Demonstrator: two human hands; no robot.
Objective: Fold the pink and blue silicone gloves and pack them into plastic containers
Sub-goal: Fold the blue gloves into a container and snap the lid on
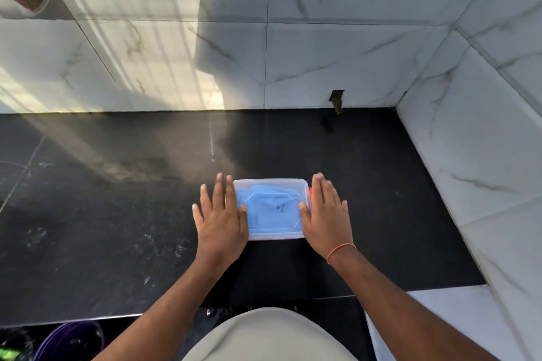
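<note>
**Head view: blue glove boxed, lid going on, pink one nowhere in sight**

Head camera looks straight down onto the black polished stone counter (pixel 117 228), and right in the middle of it sits the clear rectangular plastic container (pixel 271 236) with its translucent lid (pixel 271 184) laid across the top. Through that lid you can see the folded blue silicone glove (pixel 269 214), bunched up and filling most of the box. So that half of the job looks done: blue glove folded and inside. There's a small dark handwritten mark on the lid, too small to read.

What's left? By my reading, the lid may need pressing down at the edges, though whether it has clicked shut I cannot tell. No pink glove shows anywhere, only a sliver of orange-red peeking out at the container's right edge, and what that is I can't say. No second container in view either.

Now the hands. Left hand (pixel 220 223) is spread flat, fingers splayed, with the thumb and palm edge against the left side of the lid. Right hand (pixel 327 214), with a thin orange band (pixel 340 252) at the wrist, mirrors it on the right side, fingers straight and together, thumb resting on the lid. Neither hand grips anything; both are flat and bracketing the box, apparently pressing or steadying it.
</note>
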